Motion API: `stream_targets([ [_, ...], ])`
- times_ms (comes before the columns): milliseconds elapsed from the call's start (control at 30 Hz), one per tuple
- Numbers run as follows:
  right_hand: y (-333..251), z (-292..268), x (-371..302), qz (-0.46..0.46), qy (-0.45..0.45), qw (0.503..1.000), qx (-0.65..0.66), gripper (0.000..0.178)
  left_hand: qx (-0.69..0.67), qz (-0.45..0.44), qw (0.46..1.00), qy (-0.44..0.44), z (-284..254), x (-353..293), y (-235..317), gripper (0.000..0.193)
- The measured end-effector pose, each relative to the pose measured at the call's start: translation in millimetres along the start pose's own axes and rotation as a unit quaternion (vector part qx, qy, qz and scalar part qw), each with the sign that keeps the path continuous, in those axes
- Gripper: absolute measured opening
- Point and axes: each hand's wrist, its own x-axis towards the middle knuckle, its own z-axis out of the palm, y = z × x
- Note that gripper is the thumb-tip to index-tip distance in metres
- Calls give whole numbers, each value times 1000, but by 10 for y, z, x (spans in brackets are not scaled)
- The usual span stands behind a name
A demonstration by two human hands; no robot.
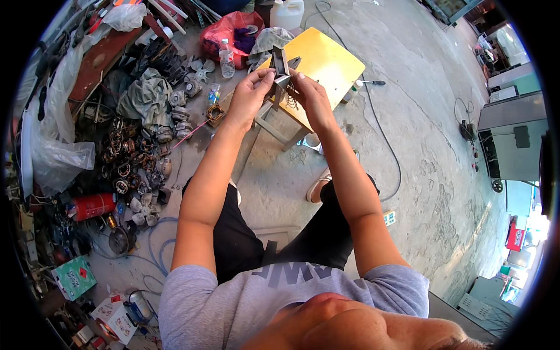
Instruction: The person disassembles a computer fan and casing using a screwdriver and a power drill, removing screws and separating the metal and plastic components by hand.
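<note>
In front of me, over the near left part of a low yellow-topped table (pixel 332 55), both hands are closed on one angular dark metal piece (pixel 279 61) with flat, bent sides. My left hand (pixel 251 98) pinches it from the left between thumb and fingers. From the right, the fingers of my right hand (pixel 314 100) grip its lower part and partly hide it. Just beneath, a brownish coiled or chain-like thing (pixel 291 101) shows at the table's near edge. Another dark tool-like shape (pixel 295 61) lies behind the metal piece; its kind is unclear.
A heap of motor parts (pixel 125 157) fills the left side, with a red cylinder (pixel 93 206) among them. A water bottle (pixel 226 58), a red bag (pixel 224 35) and a white jug (pixel 287 14) stand beyond. A black cable (pixel 385 134) curves across the floor at right, near a screwdriver (pixel 375 83).
</note>
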Motion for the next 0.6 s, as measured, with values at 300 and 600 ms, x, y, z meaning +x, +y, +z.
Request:
stream_targets([
  [300,79,65,26,-37,103,980,-163,27,98,24,995,13,-117,-78,-36,24],
  [600,119,65,29,-17,70,979,-191,39,284,153,946,20,-186,-135,-57,16],
])
